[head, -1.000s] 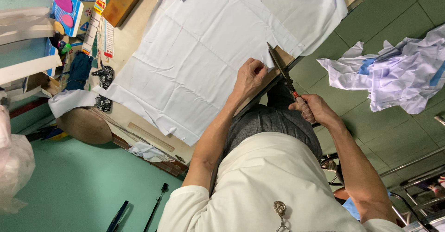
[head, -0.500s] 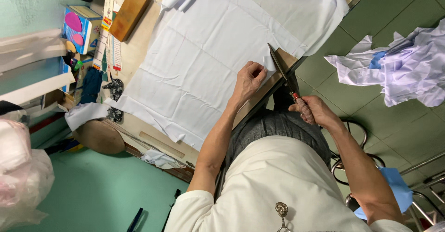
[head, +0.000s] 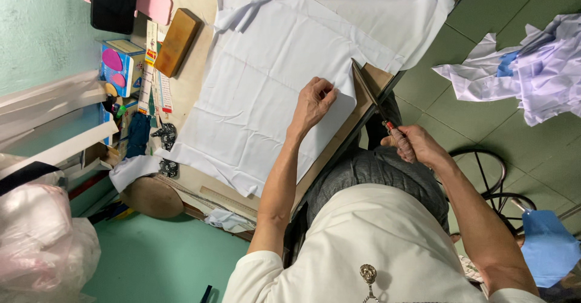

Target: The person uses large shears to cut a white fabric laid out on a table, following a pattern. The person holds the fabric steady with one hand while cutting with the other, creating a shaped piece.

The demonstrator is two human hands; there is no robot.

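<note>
**Cutting the white cloth along the table edge**

The wooden table (head: pixel 200 43) takes up most of the view, and nearly all of it is covered by a big sheet of white cloth (head: pixel 266 91), folded over and lying fairly flat, with more of it bunched up at the far end. The near edge of the cloth hangs close to the table's lip, right where the cutting is going on.

The left hand (head: pixel 313 102) rests fingers-down on the cloth, pressing it to the table just beside the cut line. The right hand (head: pixel 417 146) is clenched around the handles of a pair of long dark scissors (head: pixel 368 91), whose blades run up along the cloth's edge, pointing away from the body.

To my eye, a clean cut here depends on that pressing hand sitting near the blades without straying into their path, so the fabric stays taut and both layers stay matched. Long, steady strokes with the lower blade gliding along the table should leave a smoother edge than short snips, and lifting the cloth would likely skew the line.

Smaller things lie off to the side: a wooden block (head: pixel 175 42), a ruler (head: pixel 229 199) at the near edge, and a heap of white and blue fabric (head: pixel 532 67) on the green floor.
</note>
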